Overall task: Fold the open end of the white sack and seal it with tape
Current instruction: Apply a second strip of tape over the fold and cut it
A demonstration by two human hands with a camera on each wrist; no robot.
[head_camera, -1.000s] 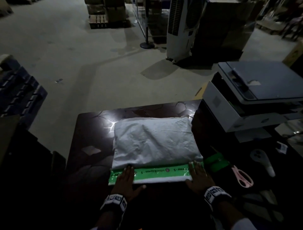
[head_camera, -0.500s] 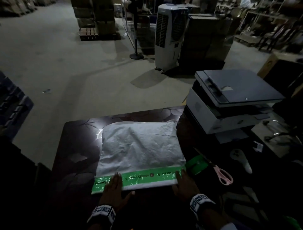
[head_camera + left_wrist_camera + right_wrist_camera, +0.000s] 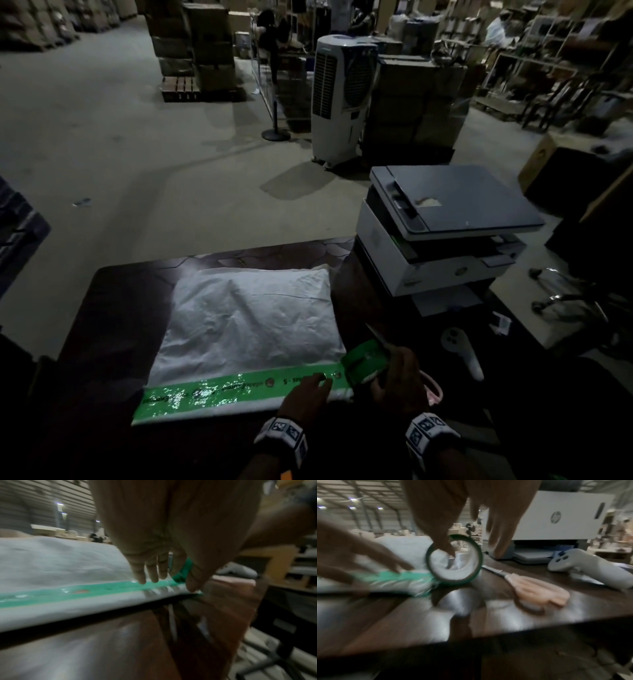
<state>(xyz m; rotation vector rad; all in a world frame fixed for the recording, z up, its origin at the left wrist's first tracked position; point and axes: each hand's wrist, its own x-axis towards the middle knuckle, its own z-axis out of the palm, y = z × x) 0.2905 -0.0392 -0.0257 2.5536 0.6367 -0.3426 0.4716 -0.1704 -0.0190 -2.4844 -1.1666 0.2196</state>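
The white sack [image 3: 246, 315] lies flat on the dark table [image 3: 116, 308], its near end folded over. A strip of green tape [image 3: 212, 394] runs along that fold. My left hand [image 3: 310, 389] presses straight fingers [image 3: 150, 574] onto the strip's right end. Just right of it, my right hand [image 3: 394, 371] holds the green tape roll [image 3: 364, 363] upright at the sack's near right corner. In the right wrist view the thumb [image 3: 443, 545] hooks through the roll [image 3: 453, 561], which is still joined to the strip.
Pink-handled scissors [image 3: 539, 588] lie on the table right of the roll, partly under my right hand. A white controller [image 3: 462, 353] lies farther right. A printer [image 3: 442, 233] stands at the back right. The table's near edge is close to my wrists.
My left hand slid from the left part of the tape to its right end. My right hand left the sack's corner and took hold of the tape roll.
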